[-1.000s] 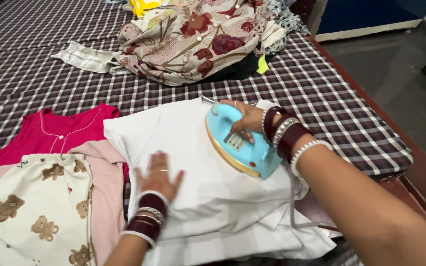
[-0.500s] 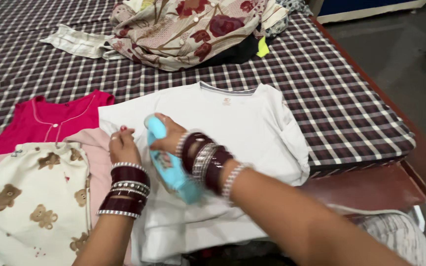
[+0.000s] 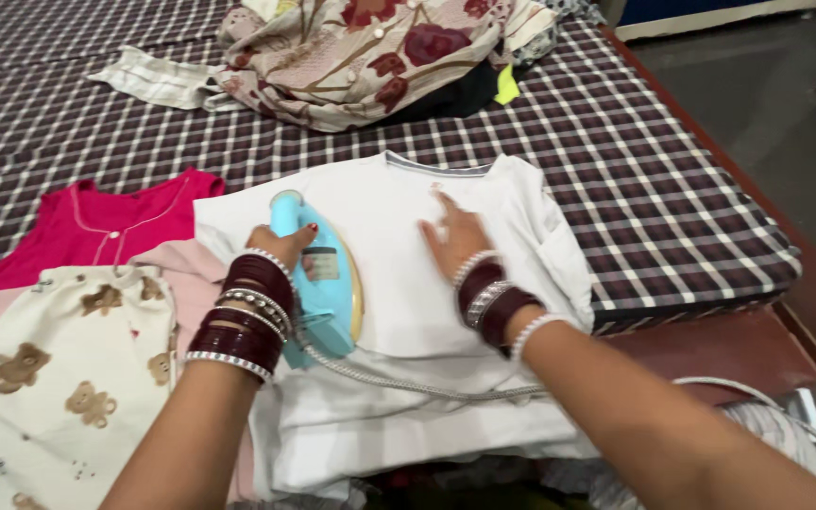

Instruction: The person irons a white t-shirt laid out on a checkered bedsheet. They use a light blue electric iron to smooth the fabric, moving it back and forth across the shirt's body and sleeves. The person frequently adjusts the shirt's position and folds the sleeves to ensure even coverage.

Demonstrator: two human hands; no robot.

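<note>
A white T-shirt [image 3: 512, 236] lies spread on the checked bed cover. A light blue iron [image 3: 318, 283] stands on the shirt's left side, and my left hand [image 3: 280, 244] grips its handle. My right hand [image 3: 455, 241] lies flat on the shirt's chest, fingers spread, holding nothing. The iron's white cord [image 3: 408, 382] runs across the lower part of the shirt under my right forearm. Both wrists carry dark red and silver bangles.
Left of the shirt lie a pink top [image 3: 96, 222], a pale pink garment [image 3: 195, 293] and a cream cloth with teddy bears [image 3: 59, 368]. A heap of floral clothes [image 3: 370, 57] sits at the back. The checked bed cover [image 3: 672, 198] ends at a wooden edge on the right.
The iron went from my right hand to my left hand and moved from the shirt's right side to its left. My right hand let go and now rests flat on the shirt.
</note>
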